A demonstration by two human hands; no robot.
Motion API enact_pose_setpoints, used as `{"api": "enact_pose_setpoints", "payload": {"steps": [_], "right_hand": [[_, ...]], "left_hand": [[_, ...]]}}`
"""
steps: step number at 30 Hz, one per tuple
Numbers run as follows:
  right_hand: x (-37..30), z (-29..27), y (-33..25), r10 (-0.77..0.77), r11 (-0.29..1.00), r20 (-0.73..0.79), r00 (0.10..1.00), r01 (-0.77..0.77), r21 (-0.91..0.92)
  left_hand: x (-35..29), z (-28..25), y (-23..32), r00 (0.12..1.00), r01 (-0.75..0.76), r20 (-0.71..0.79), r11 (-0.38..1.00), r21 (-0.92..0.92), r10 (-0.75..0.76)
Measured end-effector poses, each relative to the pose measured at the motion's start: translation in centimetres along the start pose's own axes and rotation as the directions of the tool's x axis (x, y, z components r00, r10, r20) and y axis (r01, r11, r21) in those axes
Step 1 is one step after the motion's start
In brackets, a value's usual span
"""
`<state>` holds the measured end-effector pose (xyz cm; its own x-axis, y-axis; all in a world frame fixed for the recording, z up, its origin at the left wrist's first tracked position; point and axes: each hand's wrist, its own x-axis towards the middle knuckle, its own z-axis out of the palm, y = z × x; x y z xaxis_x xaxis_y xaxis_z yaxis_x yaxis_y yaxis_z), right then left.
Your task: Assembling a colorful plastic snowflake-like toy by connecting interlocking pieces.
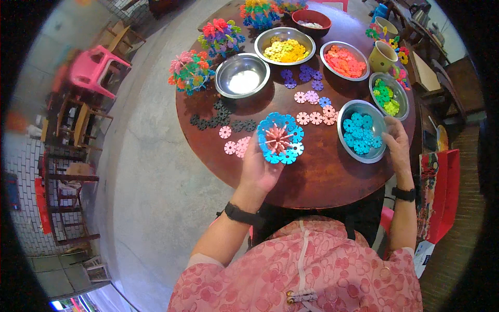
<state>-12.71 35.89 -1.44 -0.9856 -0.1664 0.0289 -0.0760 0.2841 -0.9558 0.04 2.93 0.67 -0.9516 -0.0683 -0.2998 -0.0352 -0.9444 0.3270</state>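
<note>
My left hand [260, 169] is closed around the underside of a flower-shaped piece built of blue plastic snowflake discs [268, 122], with pink discs [278, 138] standing on edge in its middle. It is held up over the near part of the table. At the right, my right hand [397, 140] has its fingers curled at the rim of a metal bowl [340, 125] of loose blue snowflake discs [361, 130]; its fingertips are partly hidden. Loose pink discs [243, 144] lie beside my left hand, and paler pink ones [315, 118] lie between the held piece and the bowl.
Metal bowls of yellow [286, 51], orange-red [344, 61] and green discs [385, 96] stand farther back, beside a bare metal bowl [223, 78]. Black [213, 120] and purple discs [306, 75] lie loose. Finished colourful disc balls [191, 72] line the left edge; a pink stool [93, 67] stands beyond.
</note>
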Motion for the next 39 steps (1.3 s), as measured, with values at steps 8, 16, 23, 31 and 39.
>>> {"api": "enact_pose_setpoints", "payload": {"steps": [8,16,23,31,39], "right_hand": [[-0.5,-0.5,0.0,-0.083,0.996,-0.057,0.995,0.082,-0.025],[-0.2,-0.4,0.6,0.008,0.997,-0.025,1.0,-0.01,-0.078],[-0.1,-0.5,0.3,0.0,0.999,-0.025,1.0,-0.001,-0.043],[0.0,-0.2,0.8,-0.048,0.995,-0.032,0.998,0.046,-0.088],[-0.9,-0.8,-1.6,-0.248,0.899,-0.221,0.943,0.139,-0.416]], "left_hand": [[1.3,-2.0,-0.1,0.998,0.049,-0.029,0.998,0.026,-0.048],[0.8,-1.6,0.4,0.988,0.155,-0.012,0.983,-0.098,-0.157],[0.7,-1.8,0.3,0.985,0.165,0.064,0.985,-0.039,-0.162],[0.6,-1.2,0.4,0.985,0.149,-0.072,0.981,-0.124,-0.159],[0.7,-1.1,0.4,0.996,0.09,0.024,0.989,-0.119,-0.088]]}}
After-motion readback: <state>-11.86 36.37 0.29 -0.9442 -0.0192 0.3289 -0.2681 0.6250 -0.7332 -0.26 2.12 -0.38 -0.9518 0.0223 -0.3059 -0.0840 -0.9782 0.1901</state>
